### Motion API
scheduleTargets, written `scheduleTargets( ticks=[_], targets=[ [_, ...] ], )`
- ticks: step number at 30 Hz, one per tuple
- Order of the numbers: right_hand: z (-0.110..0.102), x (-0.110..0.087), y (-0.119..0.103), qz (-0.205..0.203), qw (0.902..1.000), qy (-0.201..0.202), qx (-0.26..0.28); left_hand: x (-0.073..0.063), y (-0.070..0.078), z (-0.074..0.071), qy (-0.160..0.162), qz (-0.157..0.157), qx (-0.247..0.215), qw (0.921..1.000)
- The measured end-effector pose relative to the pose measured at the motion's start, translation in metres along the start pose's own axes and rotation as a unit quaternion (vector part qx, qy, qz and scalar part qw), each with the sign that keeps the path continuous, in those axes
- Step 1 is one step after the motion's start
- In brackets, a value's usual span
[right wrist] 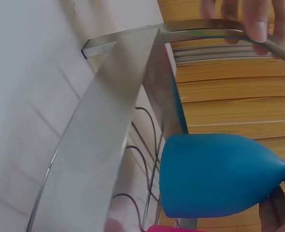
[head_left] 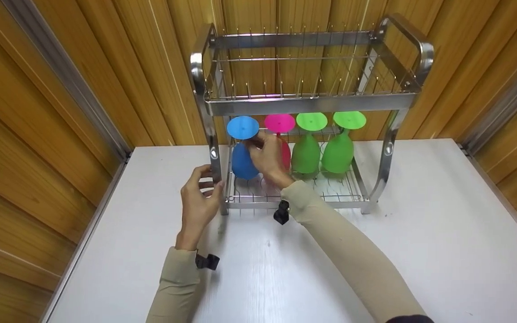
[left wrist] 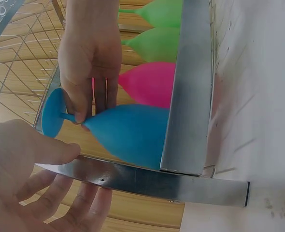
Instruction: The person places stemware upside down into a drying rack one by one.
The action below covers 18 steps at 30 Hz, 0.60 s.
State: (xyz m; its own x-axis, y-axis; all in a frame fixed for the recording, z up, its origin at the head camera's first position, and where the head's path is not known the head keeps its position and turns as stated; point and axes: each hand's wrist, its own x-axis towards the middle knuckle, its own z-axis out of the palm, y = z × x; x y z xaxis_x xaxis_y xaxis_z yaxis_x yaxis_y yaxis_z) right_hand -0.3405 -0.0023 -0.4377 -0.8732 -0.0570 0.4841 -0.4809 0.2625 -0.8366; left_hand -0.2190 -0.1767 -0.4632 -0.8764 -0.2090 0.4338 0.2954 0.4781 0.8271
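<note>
An upside-down blue wine glass (head_left: pixel 244 160) stands at the left end of the lower shelf of a metal dish rack (head_left: pixel 312 106). My right hand (head_left: pixel 267 154) reaches in under the upper tier and pinches its stem, just below the round blue foot (left wrist: pixel 53 113). At the rack's front left post (head_left: pixel 214 152), my left hand (head_left: pixel 199 195) grips the metal with thumb on one side and fingers on the other. Right of the blue glass is an inverted pink wine glass (left wrist: pixel 149 84), partly hidden by my right hand in the head view.
Two green wine glasses (head_left: pixel 306 154) (head_left: pixel 338 152) stand inverted further right on the lower shelf. The upper tier carries rows of upright wire prongs (head_left: pixel 301 87). A white tabletop (head_left: pixel 258 269) lies under the rack, with wood-panelled walls (head_left: pixel 159 72) behind and at the sides.
</note>
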Motion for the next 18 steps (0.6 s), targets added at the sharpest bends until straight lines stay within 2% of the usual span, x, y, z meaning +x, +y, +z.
scheduleTargets(
  ticks=[5,12,18],
  targets=[
    [0.004,0.002,0.004,0.002,0.9999,0.008,-0.014,0.001,0.000,0.000,0.000,0.001,-0.003,1.0000],
    [0.012,0.007,0.009,-0.015,0.9998,0.014,0.004,0.001,0.000,0.000,0.004,0.002,0.013,0.9999],
    [0.015,0.008,0.012,0.011,0.9997,0.019,0.002,0.001,0.000,0.001,0.000,-0.007,0.008,0.9999]
  ],
)
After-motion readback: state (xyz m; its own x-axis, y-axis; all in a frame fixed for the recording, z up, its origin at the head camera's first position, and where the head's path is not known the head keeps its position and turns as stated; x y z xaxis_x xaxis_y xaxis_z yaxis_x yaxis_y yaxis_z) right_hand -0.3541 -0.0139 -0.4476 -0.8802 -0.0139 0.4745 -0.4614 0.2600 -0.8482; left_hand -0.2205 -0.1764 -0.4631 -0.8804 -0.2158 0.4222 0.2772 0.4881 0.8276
